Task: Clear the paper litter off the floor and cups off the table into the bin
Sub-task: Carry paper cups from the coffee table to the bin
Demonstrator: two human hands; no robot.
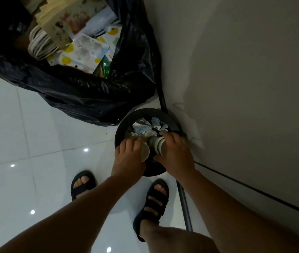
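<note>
A round black bin (126, 117) stands on the floor against the wall, with crumpled paper litter (148, 127) inside it. My left hand (128, 157) is over the bin's near rim, shut on a white paper cup (144, 151) whose round end faces me. My right hand (176, 154) is beside it, shut on a stack of white paper cups (157, 143) lying on its side over the bin's mouth. Both hands nearly touch each other above the bin.
A large black rubbish bag (90, 95) full of packaging and a coiled white cable (39, 44) lies just behind the bin. A grey wall (245, 70) runs along the right. My two sandalled feet (156, 198) stand on glossy white tiles (26, 134).
</note>
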